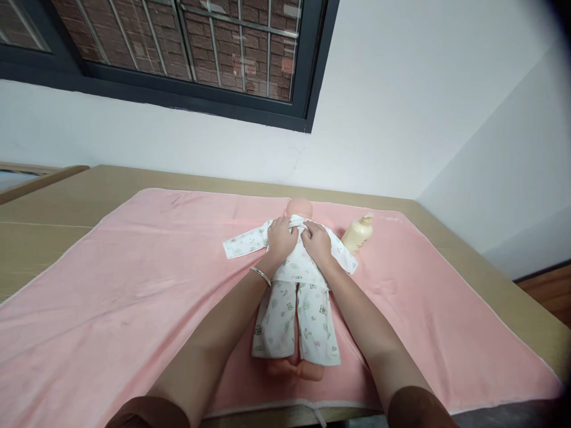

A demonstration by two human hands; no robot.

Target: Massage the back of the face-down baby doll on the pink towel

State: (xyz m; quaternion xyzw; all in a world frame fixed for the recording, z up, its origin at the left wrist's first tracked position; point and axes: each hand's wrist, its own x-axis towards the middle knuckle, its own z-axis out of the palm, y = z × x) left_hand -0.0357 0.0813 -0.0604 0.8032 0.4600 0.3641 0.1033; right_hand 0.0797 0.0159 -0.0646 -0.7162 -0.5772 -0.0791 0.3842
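Observation:
A baby doll [300,206] lies stretched out on a pink blanket [187,285], its bald head away from me and its bare feet toward me. It wears a white patterned shirt [297,270] with the sleeves spread to both sides, and matching trousers [276,321]. At the left of the collar, my left hand [282,238] is closed on the shirt fabric. My right hand [316,239] pinches the same shirt just right of the collar. The cloth bunches between my hands. The doll's face is not visible.
A cream-coloured bottle [357,233] lies tilted on the blanket beside the right sleeve. The blanket covers much of a wooden table [116,178], which stands against a white wall [383,119]. Above is a dark-framed window [307,89] with metal bars.

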